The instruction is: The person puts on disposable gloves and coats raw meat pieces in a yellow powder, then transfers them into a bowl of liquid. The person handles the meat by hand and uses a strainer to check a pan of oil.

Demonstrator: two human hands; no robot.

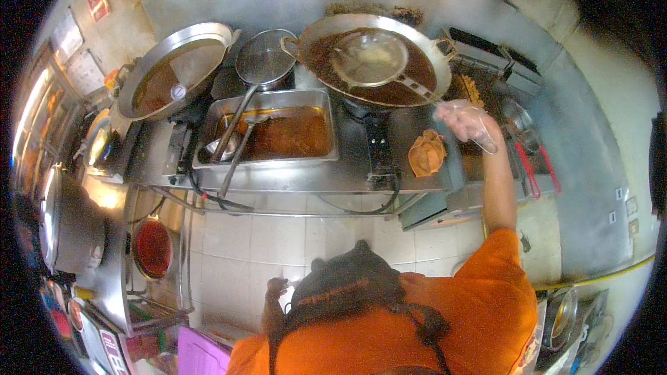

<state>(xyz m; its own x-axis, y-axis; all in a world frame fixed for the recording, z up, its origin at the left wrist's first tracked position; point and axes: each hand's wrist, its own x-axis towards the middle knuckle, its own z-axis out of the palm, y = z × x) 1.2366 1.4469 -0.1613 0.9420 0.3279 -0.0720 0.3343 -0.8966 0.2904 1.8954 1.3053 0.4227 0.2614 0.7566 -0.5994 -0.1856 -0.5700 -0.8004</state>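
Observation:
My right hand (464,122), in a clear plastic glove, grips the handle of a wide mesh skimmer (370,57). The skimmer's round head lies over dark oil in a large two-handled metal wok (443,70), with something pale showing in it. Low beside my body, at the left of the dark apron, is my left hand (277,285); its fingers look bent, and whether it holds anything is unclear. An orange-brown fried basket-shaped piece (427,153) rests on the steel counter (292,182), below and left of my right hand.
A steel pan (333,140) of brown liquid holds a ladle and a turner (239,151). Behind it are a strainer (266,57) and another large pan (130,99) with a dial thermometer (178,92). Red-handled baskets (526,166) stand right. Pot of red liquid (152,247) sits lower left.

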